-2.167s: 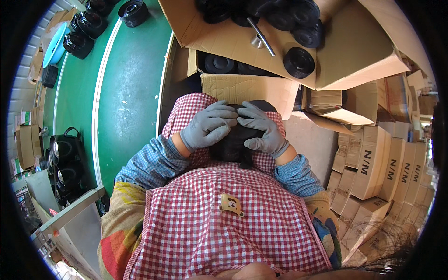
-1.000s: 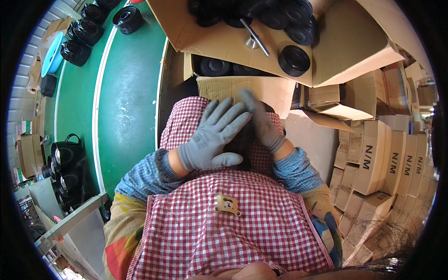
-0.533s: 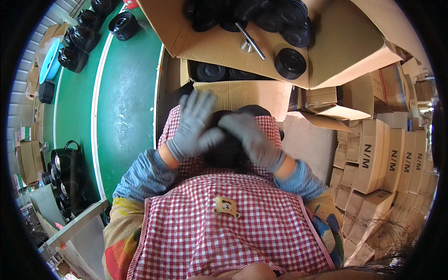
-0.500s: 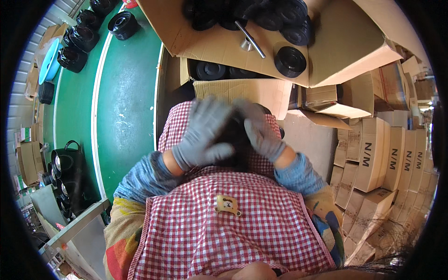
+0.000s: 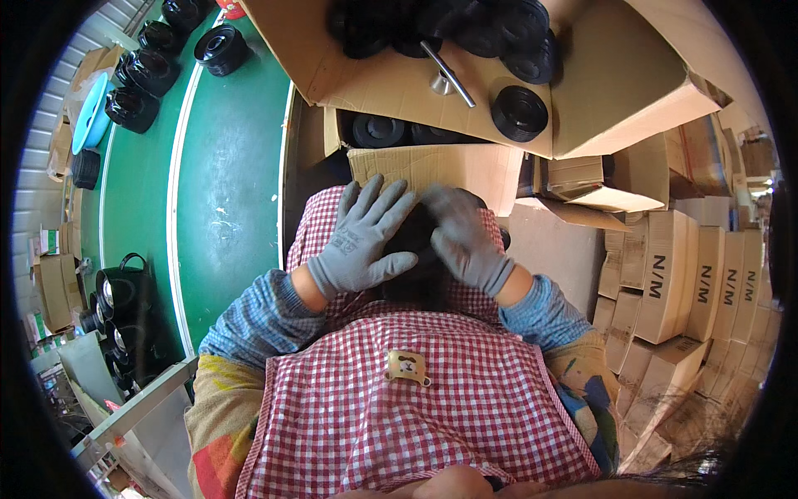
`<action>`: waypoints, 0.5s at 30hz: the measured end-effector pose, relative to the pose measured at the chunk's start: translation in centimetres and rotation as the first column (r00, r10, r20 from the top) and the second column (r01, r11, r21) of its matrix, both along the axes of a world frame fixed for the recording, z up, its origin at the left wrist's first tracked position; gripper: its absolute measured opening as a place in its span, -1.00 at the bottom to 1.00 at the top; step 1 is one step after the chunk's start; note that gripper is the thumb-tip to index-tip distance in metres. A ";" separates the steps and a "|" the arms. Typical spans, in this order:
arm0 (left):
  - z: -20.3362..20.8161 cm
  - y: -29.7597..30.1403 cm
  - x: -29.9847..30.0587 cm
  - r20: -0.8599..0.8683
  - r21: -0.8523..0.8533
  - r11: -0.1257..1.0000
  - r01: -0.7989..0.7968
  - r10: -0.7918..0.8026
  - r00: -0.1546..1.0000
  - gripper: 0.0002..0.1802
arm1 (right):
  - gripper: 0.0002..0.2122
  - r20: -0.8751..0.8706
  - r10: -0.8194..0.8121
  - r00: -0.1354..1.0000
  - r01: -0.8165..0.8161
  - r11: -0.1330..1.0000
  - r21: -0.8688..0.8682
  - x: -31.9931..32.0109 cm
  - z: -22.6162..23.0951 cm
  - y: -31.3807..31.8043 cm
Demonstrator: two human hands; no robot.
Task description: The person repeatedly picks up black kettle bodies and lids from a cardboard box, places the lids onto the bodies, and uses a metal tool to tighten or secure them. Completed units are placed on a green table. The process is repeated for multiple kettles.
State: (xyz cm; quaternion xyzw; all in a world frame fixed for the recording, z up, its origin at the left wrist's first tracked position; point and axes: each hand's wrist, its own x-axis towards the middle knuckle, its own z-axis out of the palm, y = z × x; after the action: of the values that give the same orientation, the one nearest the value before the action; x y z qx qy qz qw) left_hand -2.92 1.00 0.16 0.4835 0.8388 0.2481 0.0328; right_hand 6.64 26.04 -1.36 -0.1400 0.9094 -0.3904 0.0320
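Both my hands wear grey gloves and meet over a black round part (image 5: 413,259) that lies on my lap, on the red-and-white checked apron (image 5: 416,399). My left hand (image 5: 362,241) lies across the part's left side with its fingers spread. My right hand (image 5: 464,239) curls over its right side. The gloves hide most of the part. Just beyond my fingertips is the flap of a cardboard box (image 5: 432,166).
An open cardboard carton (image 5: 399,83) ahead holds several black round parts (image 5: 519,112) and a metal rod (image 5: 447,73). On the left runs a green belt (image 5: 233,183) with black parts (image 5: 220,46) at its far end. Small cardboard boxes (image 5: 665,274) are stacked on the right.
My hands have kept shifting over the black part. The left hand rose with open fingers, then settled back flat on the part's left side. The right hand stayed on its right side.
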 end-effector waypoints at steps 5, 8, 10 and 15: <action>0.8 0.6 -3.8 0.144 -0.169 0.985 -0.045 0.069 0.987 -0.40 | -0.08 -0.024 0.344 0.939 -0.336 0.928 0.160 0.6 4.1 -1.3; -2.0 3.2 -4.2 0.454 0.019 0.999 0.029 -0.035 0.890 -0.61 | -0.09 -0.118 0.279 0.953 -0.208 0.886 0.414 -2.9 2.5 -0.2; -2.4 5.6 -7.5 0.550 -0.159 0.985 0.069 0.030 0.835 -0.67 | -0.14 -0.141 0.488 0.861 -0.412 0.834 0.368 -3.6 3.5 -4.4; -1.5 5.7 -7.9 0.635 -0.059 0.967 0.246 -0.154 0.757 -0.55 | -0.05 -0.112 0.531 0.840 -0.451 0.797 0.401 -5.9 5.1 -0.6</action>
State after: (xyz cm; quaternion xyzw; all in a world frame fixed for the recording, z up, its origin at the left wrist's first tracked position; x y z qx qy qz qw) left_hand -10.81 6.65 -1.36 0.4572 0.7386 0.3306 0.3690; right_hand 0.74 25.48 3.73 -0.4061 0.8945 -0.1777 0.0573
